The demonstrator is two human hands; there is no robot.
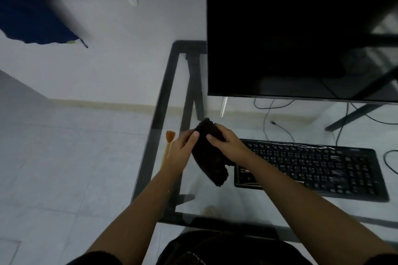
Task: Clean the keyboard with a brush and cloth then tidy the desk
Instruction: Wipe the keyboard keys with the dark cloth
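A dark cloth [210, 153] hangs above the glass desk [163, 92], held by both hands just left of the keyboard. My left hand [181, 148] pinches its left edge and my right hand [226, 144] grips its upper right part. The black keyboard [318, 168] lies flat on the desk, its left end partly hidden by my right forearm. A small brush with an orange head and a pale handle [168, 146] lies on the desk's left side, partly behind my left hand.
A large dark monitor [301, 28] stands at the back of the desk. Cables [269, 114] show through the glass, along with the black desk frame [193, 84]. To the left is pale tiled floor. A blue cloth [32, 13] hangs on the wall at top left.
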